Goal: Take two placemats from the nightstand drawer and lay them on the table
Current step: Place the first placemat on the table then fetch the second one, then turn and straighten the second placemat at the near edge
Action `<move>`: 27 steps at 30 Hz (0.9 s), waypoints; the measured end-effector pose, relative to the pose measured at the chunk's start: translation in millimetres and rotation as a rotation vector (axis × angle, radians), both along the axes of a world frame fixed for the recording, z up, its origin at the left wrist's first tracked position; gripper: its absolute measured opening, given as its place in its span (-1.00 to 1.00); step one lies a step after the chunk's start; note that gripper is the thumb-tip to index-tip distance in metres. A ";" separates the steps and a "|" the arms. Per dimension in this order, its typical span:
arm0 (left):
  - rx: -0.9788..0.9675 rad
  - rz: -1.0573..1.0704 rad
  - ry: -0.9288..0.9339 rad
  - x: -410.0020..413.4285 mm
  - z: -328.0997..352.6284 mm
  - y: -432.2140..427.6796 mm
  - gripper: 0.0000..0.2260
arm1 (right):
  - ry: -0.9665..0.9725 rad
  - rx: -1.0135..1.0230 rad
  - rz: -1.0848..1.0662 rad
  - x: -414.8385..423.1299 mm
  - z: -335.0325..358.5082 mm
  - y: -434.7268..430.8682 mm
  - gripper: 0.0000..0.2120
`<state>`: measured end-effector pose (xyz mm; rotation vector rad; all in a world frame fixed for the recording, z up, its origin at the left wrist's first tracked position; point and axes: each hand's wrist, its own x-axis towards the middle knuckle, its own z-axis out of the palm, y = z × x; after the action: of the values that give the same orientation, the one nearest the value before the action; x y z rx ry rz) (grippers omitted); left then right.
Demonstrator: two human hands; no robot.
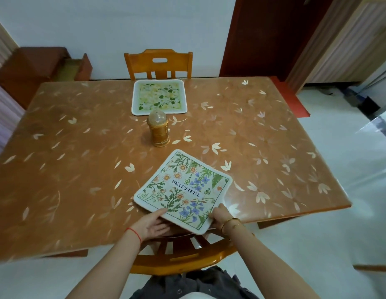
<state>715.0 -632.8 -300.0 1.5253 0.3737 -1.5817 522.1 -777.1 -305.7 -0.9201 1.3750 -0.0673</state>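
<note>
On my feed, the left thumb [163, 211] lies flat on top of the floral placemat [183, 188] at its near left edge. The other fingers reach underneath, so my left hand [153, 225] pinches the mat between thumb and fingers, palm turned up. The right fingers [218, 209] curl over the near right edge, and my right hand [220, 214] grips the mat there.

A red string [135, 233] circles the left wrist and a gold bangle [229, 223] the right.

The floral placemat, printed with the word BEAUTIFUL, sits turned corner-on toward me. Most of it rests on the table [80, 147], while its nearest corner hangs past the table edge above the back of the near chair [183, 253].

Just beyond the mat's far corner a small gold lantern [159, 130] stands upright, not touching it. Behind the lantern the green placemat [159, 97] lies flat and square to the far edge, in front of the far chair [158, 63]. At the far left wall the brown nightstand [30, 67] stands with a drawer [69, 69] pulled out.
</note>
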 end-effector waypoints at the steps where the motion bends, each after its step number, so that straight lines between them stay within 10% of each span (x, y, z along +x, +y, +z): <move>1: 0.010 0.116 -0.057 7.6 -5.8 0.9 -0.64 | 0.002 -0.059 0.041 -1.1 5.9 -2.4 -0.75; 11: 0.104 0.098 -0.349 38.1 -17.5 29.9 -0.66 | 0.135 -0.437 0.122 5.2 -6.2 -43.7 -0.82; 27: 0.238 0.014 -0.578 56.8 -37.8 49.8 -0.70 | 0.150 -0.454 0.231 33.5 -27.0 -36.4 -0.69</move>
<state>771.7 -583.0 -337.8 2.0694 0.2454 -1.0421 555.6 -813.6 -332.7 -1.4835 1.4075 -0.1406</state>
